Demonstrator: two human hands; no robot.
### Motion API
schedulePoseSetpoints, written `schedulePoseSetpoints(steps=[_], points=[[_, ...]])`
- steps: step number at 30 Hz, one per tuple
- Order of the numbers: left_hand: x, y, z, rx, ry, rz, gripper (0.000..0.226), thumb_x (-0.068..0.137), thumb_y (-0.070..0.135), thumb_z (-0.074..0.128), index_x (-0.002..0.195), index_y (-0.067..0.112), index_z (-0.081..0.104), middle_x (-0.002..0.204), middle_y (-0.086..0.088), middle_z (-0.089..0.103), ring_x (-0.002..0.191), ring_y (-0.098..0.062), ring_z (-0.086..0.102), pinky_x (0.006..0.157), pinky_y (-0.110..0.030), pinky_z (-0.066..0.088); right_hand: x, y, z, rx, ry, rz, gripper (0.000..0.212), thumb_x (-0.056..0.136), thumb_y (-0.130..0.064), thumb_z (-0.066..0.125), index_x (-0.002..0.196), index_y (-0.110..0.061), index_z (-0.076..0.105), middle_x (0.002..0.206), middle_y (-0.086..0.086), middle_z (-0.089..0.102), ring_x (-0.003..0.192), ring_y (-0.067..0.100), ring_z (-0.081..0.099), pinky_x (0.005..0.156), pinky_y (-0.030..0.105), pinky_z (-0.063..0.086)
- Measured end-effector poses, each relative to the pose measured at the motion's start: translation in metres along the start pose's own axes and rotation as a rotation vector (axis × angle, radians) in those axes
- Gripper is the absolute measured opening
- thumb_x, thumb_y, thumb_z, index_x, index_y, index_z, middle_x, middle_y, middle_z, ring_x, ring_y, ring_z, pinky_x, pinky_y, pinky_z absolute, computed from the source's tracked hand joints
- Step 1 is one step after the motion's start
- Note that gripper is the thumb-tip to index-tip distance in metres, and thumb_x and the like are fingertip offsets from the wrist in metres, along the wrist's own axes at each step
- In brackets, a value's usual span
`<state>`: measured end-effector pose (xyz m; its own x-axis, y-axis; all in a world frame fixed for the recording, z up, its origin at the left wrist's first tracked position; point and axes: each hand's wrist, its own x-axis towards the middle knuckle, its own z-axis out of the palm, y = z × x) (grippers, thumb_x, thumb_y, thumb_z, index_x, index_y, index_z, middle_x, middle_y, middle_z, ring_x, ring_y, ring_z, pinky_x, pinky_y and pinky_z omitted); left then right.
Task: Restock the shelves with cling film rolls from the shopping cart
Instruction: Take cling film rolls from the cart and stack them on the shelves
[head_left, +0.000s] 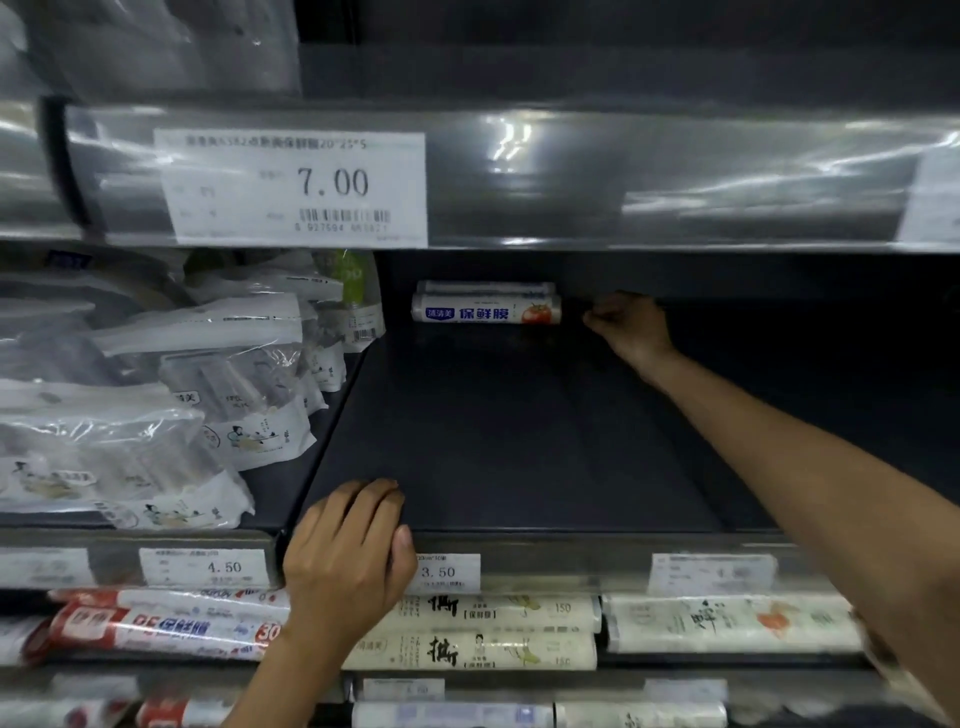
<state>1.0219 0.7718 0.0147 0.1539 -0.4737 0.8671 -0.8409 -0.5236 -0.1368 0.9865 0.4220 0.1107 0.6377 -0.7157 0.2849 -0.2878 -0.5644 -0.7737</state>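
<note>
Dark grey shelf (519, 441) bears only two white cling film rolls (485, 307), so restocking looks barely begun; left hand (345, 561) grips its near edge, right hand (631, 325) fingers curl empty.

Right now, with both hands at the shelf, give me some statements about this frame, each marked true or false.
1. The left hand grips the front edge of the middle shelf. True.
2. The right hand holds the cling film roll. False: it is beside the roll's right end, fingers curled, with a gap between them.
3. The cling film roll lies at the back of the middle shelf. True.
4. The price tag above that shelf reads 4.50. False: it reads 7.00.
5. The bags lie to the right of the roll. False: they are on its left.
</note>
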Motion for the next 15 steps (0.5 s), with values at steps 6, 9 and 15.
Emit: schedulePoseSetpoints(steps=[6,9,15], points=[[0.031,0.036,-0.054,-0.267,-0.211,-0.110,0.035,0.095,0.017,0.038,0.088,-0.002,0.066,0.096,-0.016,0.067,0.088,-0.029,0.062,0.083,-0.036,0.043,-0.175,-0.022,-0.090,-0.084,-0.017,-0.131,0.028,0.088,-0.008,0.064,0.116,-0.005,0.064,0.104,0.006,0.066,0.090,0.012,0.061,0.077,0.001,0.041],[0.051,0.083,-0.085,-0.578,-0.338,-0.147,0.036,0.096,0.018,0.035,0.093,-0.001,0.065,0.101,-0.014,0.066,0.096,-0.023,0.056,0.090,-0.030,0.039,-0.280,-0.024,-0.134,-0.120,0.015,0.000,0.029,0.089,-0.011,0.063,0.118,-0.007,0.063,0.107,-0.001,0.062,0.091,0.007,0.059,0.079,-0.002,0.037],[0.051,0.194,-0.121,-1.080,-0.756,-0.097,0.042,0.096,0.028,0.033,0.112,0.005,0.063,0.113,-0.004,0.062,0.107,-0.009,0.050,0.097,-0.006,0.028,-0.461,-0.013,-0.190,-0.147,0.173,0.365,0.032,0.091,-0.037,0.055,0.117,-0.020,0.062,0.113,-0.010,0.059,0.102,-0.004,0.052,0.087,0.008,0.040]])
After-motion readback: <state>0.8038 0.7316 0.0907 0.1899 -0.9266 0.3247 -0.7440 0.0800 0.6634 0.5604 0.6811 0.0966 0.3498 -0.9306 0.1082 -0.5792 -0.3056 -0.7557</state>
